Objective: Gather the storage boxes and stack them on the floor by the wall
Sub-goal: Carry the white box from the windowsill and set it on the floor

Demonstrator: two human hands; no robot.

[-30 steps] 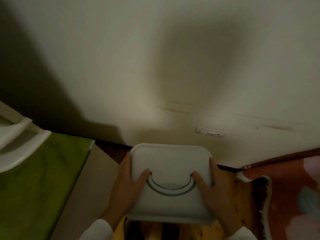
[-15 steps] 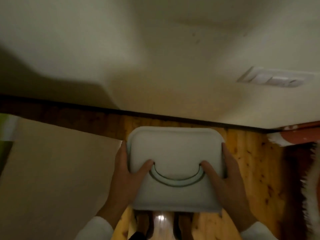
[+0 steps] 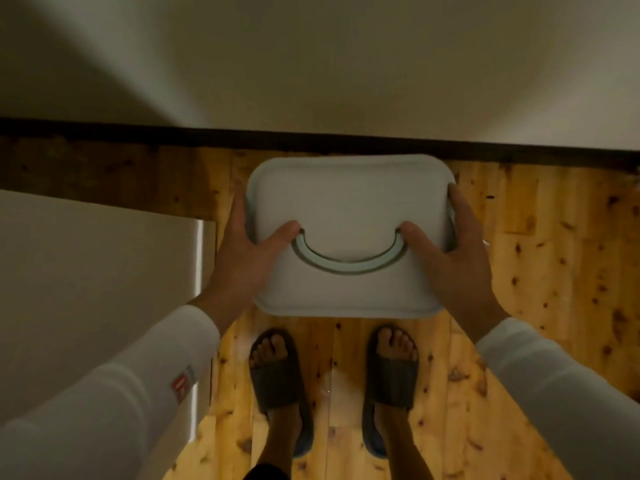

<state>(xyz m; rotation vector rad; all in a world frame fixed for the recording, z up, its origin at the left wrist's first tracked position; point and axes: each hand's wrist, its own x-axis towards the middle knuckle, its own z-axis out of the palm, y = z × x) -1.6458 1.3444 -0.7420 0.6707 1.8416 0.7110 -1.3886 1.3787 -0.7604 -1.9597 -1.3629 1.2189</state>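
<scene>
A pale storage box [image 3: 349, 206] with a rounded lid and a curved folded-down handle is held out in front of me, seen from above. My left hand [image 3: 247, 254] grips its left side, thumb resting on the lid by the handle's end. My right hand [image 3: 446, 258] grips the right side the same way. The box hangs over the wooden floor [image 3: 540, 271], its far edge close to the dark skirting of the wall [image 3: 346, 64]. The box's sides and base are hidden under the lid.
A pale flat-topped piece of furniture [image 3: 90, 289] stands at my left, its corner beside my left wrist. My two feet in dark slippers [image 3: 277, 375] stand on the floor just below the box. Bare floorboards stretch to the right.
My view has tilted further down: the wall socket and the rug at right have left the frame and my feet have come into sight. The box sits lower, nearer the floor, both hands holding it as before.
</scene>
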